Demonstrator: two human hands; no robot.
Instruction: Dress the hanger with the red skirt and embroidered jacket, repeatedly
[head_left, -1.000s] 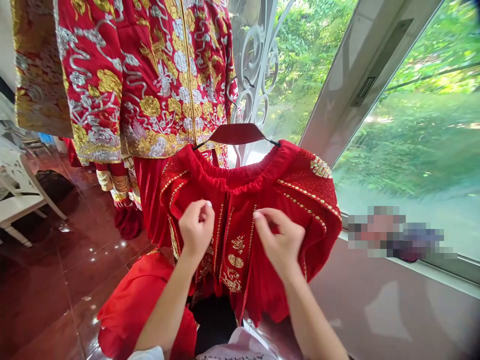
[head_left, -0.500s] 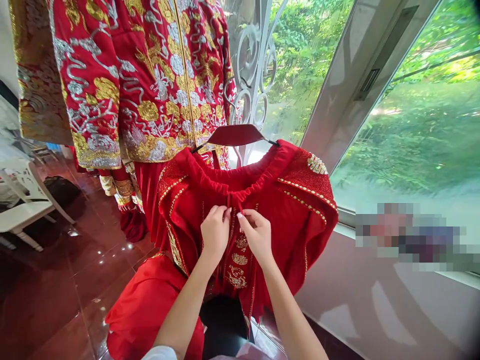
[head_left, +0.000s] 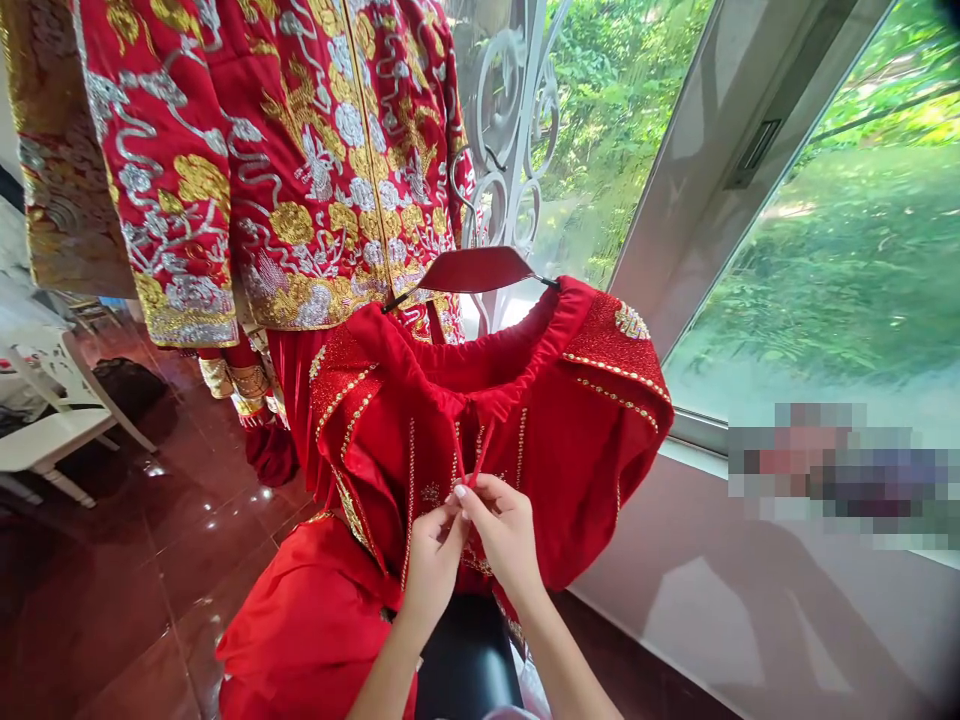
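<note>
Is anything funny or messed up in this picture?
Yes, the blocky patch by the window ledge: its squares hide whatever is there. I can't see any spill or tear on the red garment.

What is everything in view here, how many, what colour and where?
Beaded garment: one, red and gold, centre.
Cords: two, red, at its gathered opening.
Hanger: one, dark red, across that opening.
Embroidered jacket: one, red, gold and silver, upper left.
Patterned garment: one, mostly gold, far left.
Loose cloth: one, bright red, lower left.
Smooth surface: one, black, bottom centre.
Chair: one, white, left.
Bundle: one, black, by chair.
Scrollwork: one, pale grey, top centre.
Window panes: two, clear, right.
Wall: one, pinkish grey, lower right.
Floor: one, dark red, left.
Pixelated patch: one, mixed colours, right.
Left hand: one, bare, centre, at cords.
Right hand: one, bare, centre, pinching cords.
</note>
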